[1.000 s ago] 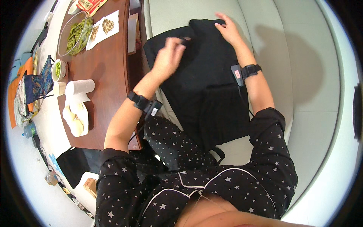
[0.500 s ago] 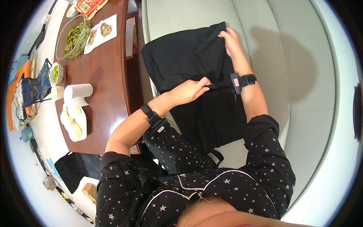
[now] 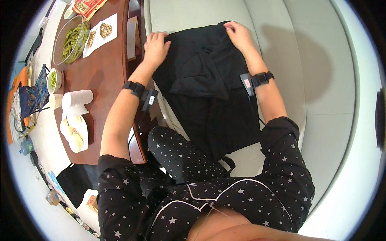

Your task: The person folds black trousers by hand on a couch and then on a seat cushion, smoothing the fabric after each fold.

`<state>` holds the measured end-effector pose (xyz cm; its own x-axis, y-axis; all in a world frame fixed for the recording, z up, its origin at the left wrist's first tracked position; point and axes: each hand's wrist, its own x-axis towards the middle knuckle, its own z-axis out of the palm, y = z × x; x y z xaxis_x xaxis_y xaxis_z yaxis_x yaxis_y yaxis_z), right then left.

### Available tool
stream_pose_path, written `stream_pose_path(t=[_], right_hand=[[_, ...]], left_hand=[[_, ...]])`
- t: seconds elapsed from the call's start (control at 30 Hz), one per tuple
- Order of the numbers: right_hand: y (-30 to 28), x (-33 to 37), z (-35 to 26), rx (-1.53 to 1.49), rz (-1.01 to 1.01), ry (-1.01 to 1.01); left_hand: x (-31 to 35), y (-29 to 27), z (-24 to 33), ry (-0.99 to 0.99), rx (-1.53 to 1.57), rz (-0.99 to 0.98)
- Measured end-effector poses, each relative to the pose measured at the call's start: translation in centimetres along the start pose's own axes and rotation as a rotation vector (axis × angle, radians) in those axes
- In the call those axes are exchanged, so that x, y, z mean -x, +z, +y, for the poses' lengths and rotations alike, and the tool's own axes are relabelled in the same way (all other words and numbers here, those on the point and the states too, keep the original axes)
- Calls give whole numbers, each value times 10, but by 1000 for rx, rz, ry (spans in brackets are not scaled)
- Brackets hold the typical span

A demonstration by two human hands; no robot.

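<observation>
A black garment [image 3: 197, 76], whose exact kind I cannot make out, lies partly folded on the pale sofa [image 3: 189, 14] in front of me. Its far part is doubled over, and creases run across the middle. My left hand [image 3: 156, 50] is at the far left corner, fingers curled over the cloth. At the far right corner my right hand [image 3: 240, 35] pinches the edge between thumb and fingers. The near end of the garment reaches down close to my knee.
Left of the sofa stands a brown wooden table [image 3: 106, 80]. On it are a clear bowl of green pods [image 3: 74, 42], dried bits on white paper [image 3: 100, 34], a paper roll [image 3: 78, 97] and pale round items on a white tray [image 3: 75, 136]. The sofa's backrest [image 3: 325, 80] rises on the right.
My left hand has moved from the garment's middle to its far left corner. The flap it held now lies flatter. My right hand has shifted slightly left and away from me, still on its corner.
</observation>
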<state>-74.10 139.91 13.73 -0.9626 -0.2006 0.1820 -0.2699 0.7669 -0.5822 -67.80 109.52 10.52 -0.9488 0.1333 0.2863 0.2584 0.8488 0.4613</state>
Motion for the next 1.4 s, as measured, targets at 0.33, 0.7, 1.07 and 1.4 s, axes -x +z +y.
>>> stream_pose_path(t=[0.33,0.7,1.07,1.4], right_hand=[[-32,11,48,204,-241,115],[-3,8,-33,527,-266,281],[-28,-2,15,472,-74,617],[1,-6,12,240,-24,-120]], left_hand=[[9,-13,-31,-214,-10,-96],[8,-23,-13,-425,-52,-112],[14,-18,-27,-409,-165,-45],[23,-7,-31,-271,-49,82]])
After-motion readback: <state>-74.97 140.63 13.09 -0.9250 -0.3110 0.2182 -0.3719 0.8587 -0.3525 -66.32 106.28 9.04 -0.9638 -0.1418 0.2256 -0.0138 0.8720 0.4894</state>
